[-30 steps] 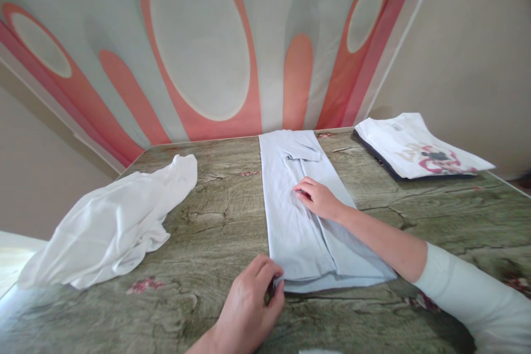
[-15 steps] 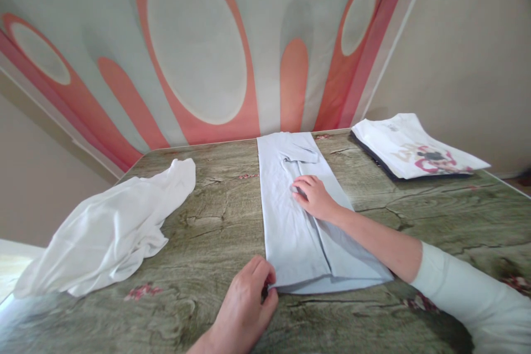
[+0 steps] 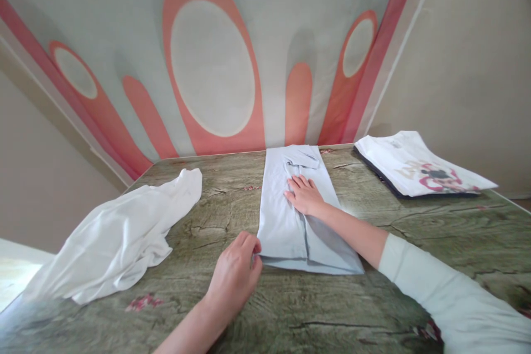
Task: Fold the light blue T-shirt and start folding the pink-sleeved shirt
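Note:
A pale blue T-shirt lies lengthwise on the table, its sides turned inward and one short sleeve showing on top near the far end. My left hand pinches the shirt's near left corner between thumb and fingers. Flat on the middle of the shirt rests my right hand, palm down with its fingers stretched out. The shirt's near edge is slightly parted into layers, and its right near corner flares outward.
On the left a crumpled white garment lies on the wood-patterned table. Folded shirts, a printed white one over a dark one, sit at the back right. Behind the table stands a patterned wall covering.
My right hand has flattened out and its fingers have spread on the shirt. My left hand keeps its pinch, and the near end of the shirt has shifted a little left. The view has tilted up slightly.

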The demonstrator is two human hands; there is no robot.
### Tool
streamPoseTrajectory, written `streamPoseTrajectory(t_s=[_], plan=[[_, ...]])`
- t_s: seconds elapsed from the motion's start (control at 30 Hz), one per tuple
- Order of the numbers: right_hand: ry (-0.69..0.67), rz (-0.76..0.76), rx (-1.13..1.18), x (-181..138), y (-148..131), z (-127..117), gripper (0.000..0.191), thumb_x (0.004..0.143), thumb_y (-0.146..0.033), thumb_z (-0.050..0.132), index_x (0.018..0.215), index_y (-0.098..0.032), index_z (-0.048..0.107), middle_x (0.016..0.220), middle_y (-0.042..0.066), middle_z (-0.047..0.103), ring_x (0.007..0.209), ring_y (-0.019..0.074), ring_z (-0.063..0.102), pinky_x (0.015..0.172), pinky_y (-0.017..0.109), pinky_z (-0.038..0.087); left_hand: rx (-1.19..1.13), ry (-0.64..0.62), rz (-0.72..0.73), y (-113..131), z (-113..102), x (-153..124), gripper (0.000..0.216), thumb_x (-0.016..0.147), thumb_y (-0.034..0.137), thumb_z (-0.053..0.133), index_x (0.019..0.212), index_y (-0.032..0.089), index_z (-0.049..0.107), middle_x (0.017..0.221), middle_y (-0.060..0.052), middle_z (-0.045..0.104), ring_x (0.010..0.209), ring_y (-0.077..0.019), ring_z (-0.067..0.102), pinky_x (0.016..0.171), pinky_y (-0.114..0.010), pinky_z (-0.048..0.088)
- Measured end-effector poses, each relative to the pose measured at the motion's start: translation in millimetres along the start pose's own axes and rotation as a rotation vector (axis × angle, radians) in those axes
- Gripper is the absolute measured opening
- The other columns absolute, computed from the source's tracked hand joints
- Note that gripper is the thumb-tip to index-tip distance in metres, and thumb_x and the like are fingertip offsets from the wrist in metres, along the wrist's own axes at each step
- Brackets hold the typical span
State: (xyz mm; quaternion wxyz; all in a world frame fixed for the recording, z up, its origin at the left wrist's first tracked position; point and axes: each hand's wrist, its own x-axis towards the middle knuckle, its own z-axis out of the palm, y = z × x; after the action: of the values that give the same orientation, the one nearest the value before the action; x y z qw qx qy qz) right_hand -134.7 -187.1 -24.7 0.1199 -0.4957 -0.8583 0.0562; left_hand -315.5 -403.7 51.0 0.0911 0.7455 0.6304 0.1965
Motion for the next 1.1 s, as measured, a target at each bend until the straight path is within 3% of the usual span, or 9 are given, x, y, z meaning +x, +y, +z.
streamPoseTrajectory(t_s=[0.2, 0.37, 0.53, 0.73, 0.9, 1.1], plan=[[-0.007, 0.145, -0.005, 40, 14, 7, 0.061, 0.091, -0.052, 0.021, 0.139, -0.016, 0.031, 0.148, 0.009, 0.025, 0.136, 0.0262, 0.012, 0.106, 0.048, 0.011, -0.045, 0.018, 0.035, -39, 15, 44, 0.019, 0.069, 0.003, 0.042, 0.08, 0.019, 0.046, 0.079, -0.001, 0.048, 0.072, -0.0156, 0.048, 0.067, -0.026, 0.039], [0.04, 0.175, 0.059, 61, 25, 13, 0.059, 0.09, -0.051, 0.027, 0.138, -0.017, 0.034, 0.147, 0.01, 0.027, 0.136, 0.026, 0.012, 0.106, 0.047, 0.009, -0.045, 0.074, 0.056, -53, 25, 64, 0.022, 0.072, 0.005, 0.043, 0.088, 0.019, 0.05, 0.083, -0.002, 0.048, 0.074, -0.0159, 0.049, 0.068, -0.026, 0.04], [0.179, 0.15, 0.136, 67, 34, 17, 0.05, 0.091, -0.045, 0.031, 0.131, -0.017, 0.043, 0.14, 0.011, 0.039, 0.132, 0.026, 0.024, 0.104, 0.045, 0.017, -0.057, 0.134, 0.082, -59, 28, 68, 0.023, 0.074, 0.006, 0.044, 0.091, 0.019, 0.052, 0.09, -0.003, 0.05, 0.083, -0.017, 0.051, 0.075, -0.027, 0.041], [0.353, 0.158, 0.231, 74, 54, 23, 0.037, 0.089, -0.02, 0.03, 0.116, -0.013, 0.054, 0.114, 0.012, 0.059, 0.11, 0.0207, 0.049, 0.095, 0.034, 0.033, -0.133, 0.145, 0.065, -66, 33, 69, 0.017, 0.073, 0.006, 0.045, 0.082, 0.019, 0.051, 0.081, -0.001, 0.051, 0.073, -0.0147, 0.051, 0.068, -0.025, 0.04], [0.399, 0.137, 0.266, 78, 61, 30, 0.032, 0.086, -0.017, 0.036, 0.109, -0.013, 0.059, 0.107, 0.012, 0.062, 0.104, 0.0213, 0.052, 0.091, 0.034, 0.036, -0.124, 0.129, 0.03, -64, 31, 70, 0.015, 0.07, 0.007, 0.046, 0.079, 0.019, 0.048, 0.075, 0.001, 0.049, 0.067, -0.0137, 0.049, 0.063, -0.024, 0.038], [0.413, 0.097, 0.271, 75, 57, 28, 0.032, 0.088, -0.018, 0.034, 0.109, -0.012, 0.058, 0.106, 0.012, 0.062, 0.105, 0.0196, 0.052, 0.094, 0.032, 0.034, -0.062, 0.206, 0.019, -59, 22, 66, 0.011, 0.073, 0.013, 0.046, 0.08, 0.02, 0.045, 0.078, 0.001, 0.049, 0.07, -0.0152, 0.049, 0.065, -0.024, 0.038]])
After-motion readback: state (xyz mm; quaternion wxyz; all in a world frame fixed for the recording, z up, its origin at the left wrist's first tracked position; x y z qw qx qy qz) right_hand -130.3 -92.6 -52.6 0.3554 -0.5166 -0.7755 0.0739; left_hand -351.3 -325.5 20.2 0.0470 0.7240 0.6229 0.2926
